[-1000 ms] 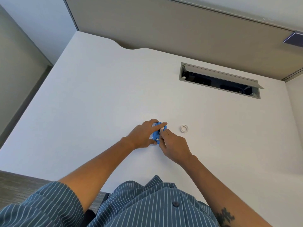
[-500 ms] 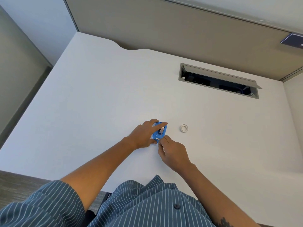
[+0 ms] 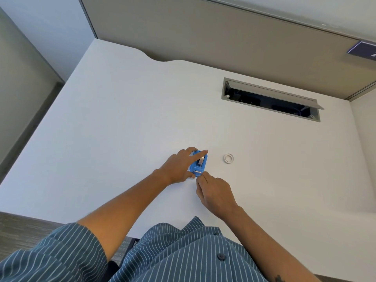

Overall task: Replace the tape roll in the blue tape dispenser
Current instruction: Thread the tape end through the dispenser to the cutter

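The small blue tape dispenser (image 3: 199, 165) stands on the white desk (image 3: 122, 129), its cutter end toward me. My left hand (image 3: 181, 165) grips it from the left, index finger laid across its far top. My right hand (image 3: 214, 193) sits just below the cutter end, thumb and forefinger pinched together at the blade; a tape end between them is too small to make out. A strip of tape shows inside the dispenser. A small white ring, a tape core or roll (image 3: 228, 158), lies flat on the desk to the right of the dispenser, untouched.
An open grey cable hatch (image 3: 270, 99) is recessed in the desk at the back right. A beige partition panel (image 3: 203, 33) runs along the desk's far edge. The near desk edge is at my striped shirt.
My right hand has drawn back toward me from the middle of the dispenser to its cutter end. The left hand keeps its hold; the white ring has not moved.
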A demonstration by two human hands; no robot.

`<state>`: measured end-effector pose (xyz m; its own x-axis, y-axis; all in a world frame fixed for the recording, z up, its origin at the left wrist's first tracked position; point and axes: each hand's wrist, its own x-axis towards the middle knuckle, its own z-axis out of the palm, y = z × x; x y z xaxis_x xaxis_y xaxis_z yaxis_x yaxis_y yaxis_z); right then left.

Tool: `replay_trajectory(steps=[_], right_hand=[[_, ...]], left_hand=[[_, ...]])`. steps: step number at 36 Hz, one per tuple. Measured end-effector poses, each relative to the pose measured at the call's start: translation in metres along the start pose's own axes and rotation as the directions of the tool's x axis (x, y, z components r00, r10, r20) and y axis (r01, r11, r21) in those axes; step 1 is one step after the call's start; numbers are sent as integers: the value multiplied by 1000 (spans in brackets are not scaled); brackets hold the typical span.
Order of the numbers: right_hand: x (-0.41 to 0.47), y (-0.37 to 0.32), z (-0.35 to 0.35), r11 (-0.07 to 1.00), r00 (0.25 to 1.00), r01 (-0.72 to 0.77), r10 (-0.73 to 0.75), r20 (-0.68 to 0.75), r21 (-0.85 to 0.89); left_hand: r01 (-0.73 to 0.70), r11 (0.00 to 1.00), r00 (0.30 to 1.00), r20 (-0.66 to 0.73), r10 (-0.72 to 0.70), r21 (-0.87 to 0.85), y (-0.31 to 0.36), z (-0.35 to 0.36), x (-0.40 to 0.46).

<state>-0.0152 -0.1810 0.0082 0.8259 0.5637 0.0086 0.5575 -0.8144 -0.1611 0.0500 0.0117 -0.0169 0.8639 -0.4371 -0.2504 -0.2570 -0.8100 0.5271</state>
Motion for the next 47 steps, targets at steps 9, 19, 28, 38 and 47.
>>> replay_trajectory(steps=[9, 19, 28, 38, 47], right_hand=[[-2, -6, 2, 1000, 1000, 25, -25, -6, -16], [-9, -8, 7, 999, 998, 20, -18, 52, -33], [-9, -14, 2, 998, 995, 52, -48, 91, -47], [-1, -6, 12, 995, 989, 27, -13, 145, -96], [8, -2, 23, 984, 967, -15, 60, 247, -178]], left_hand=[[-2, 1000, 1000, -8, 2, 1, 0, 0, 0], [-6, 1000, 1000, -16, 6, 0, -3, 1, 0], [-11, 1000, 1000, -15, 11, -10, -1, -2, -1], [-4, 1000, 1000, -16, 4, -31, 0, -2, -1], [10, 998, 1000, 14, -9, -67, 0, -5, 0]])
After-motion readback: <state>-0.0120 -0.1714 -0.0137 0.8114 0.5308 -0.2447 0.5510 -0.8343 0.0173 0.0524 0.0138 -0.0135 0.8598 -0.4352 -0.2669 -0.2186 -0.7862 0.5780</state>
